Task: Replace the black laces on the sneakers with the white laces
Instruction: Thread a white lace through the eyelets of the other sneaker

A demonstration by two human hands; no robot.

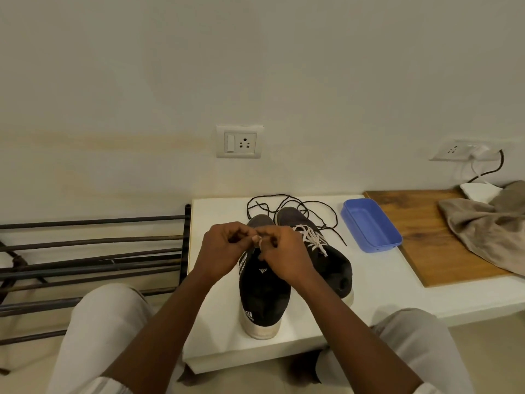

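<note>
left grip (224,245) + right grip (284,251): both pinching thin white flat lace (257,238) over black knit sneaker with white sole (262,291) on white desk (383,280) | handling: light, limp (best held near its stiff tip) | black cord laces (284,201) loose behind

Both hands (250,245) pinching a white lace (257,238) above the left sneaker (262,294), right sneaker (326,257) white-laced, black laces (287,201) behind

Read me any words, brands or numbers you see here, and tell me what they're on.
Nearest black sneaker with white sole: its tongue logo has a wordmark too blurred to read.
Its heel logo: wordmark blurred too.
No other text shows.
</note>
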